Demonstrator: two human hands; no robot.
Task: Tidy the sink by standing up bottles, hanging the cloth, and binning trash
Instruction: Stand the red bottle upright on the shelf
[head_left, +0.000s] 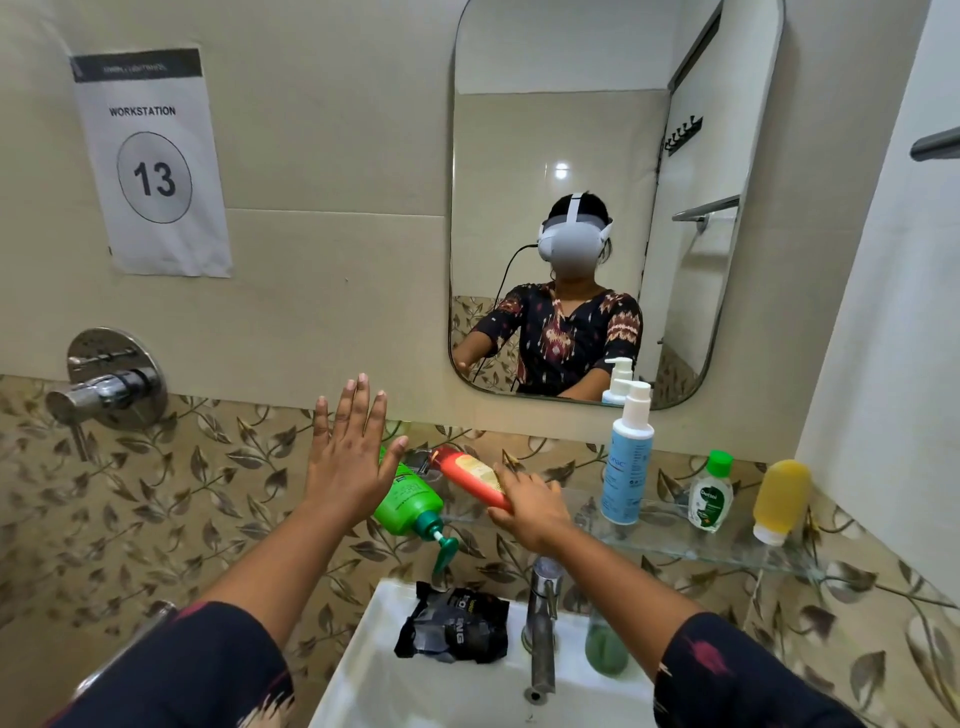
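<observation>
A red bottle (465, 470) lies tilted on the glass shelf (727, 551), and my right hand (527, 506) is closed around its lower end. Beside it a green pump bottle (410, 496) lies on its side with its pump hanging over the shelf's left end. My left hand (350, 449) is raised flat in front of the green bottle, fingers spread, holding nothing. A crumpled black wrapper (454, 626) sits on the sink rim (384, 603). No cloth is in view.
Upright on the shelf stand a white-and-blue pump bottle (626, 462), a small sanitizer bottle (710, 493) and a yellow bottle (782, 499) on its cap. The sink tap (543, 623) rises below my right hand. A wall valve (111, 387) is at left, a mirror (613, 156) above.
</observation>
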